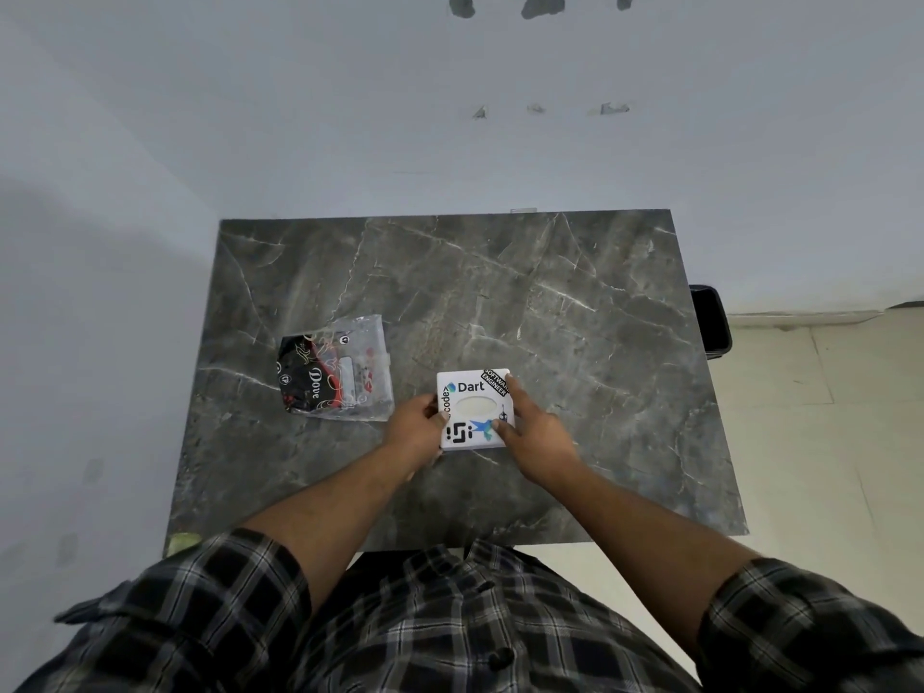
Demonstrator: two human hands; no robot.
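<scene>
hands (417, 426) (535, 423) gripping white box (472, 407) edges | forearms extended over table (550, 302)

Single head-worn wide-angle view, facing forward and steeply down.

Set above the near edge of a dark marble-patterned table (500, 292), close enough to show the whole top almost from overhead, with a pale wall (350, 117) filling the upper third beyond the far edge. Centred a little below mid-frame on the left hand (415, 427) and right hand (537, 432), both holding a sticker-covered white box (472, 407) within arm's reach. Bounded at the bottom by a plaid shirt (400, 632) right under the lens, and at the right by pale floor (825, 417) and a black bin (710, 317) beside the table. Bowed outward along the table's sides by the lens.
</scene>
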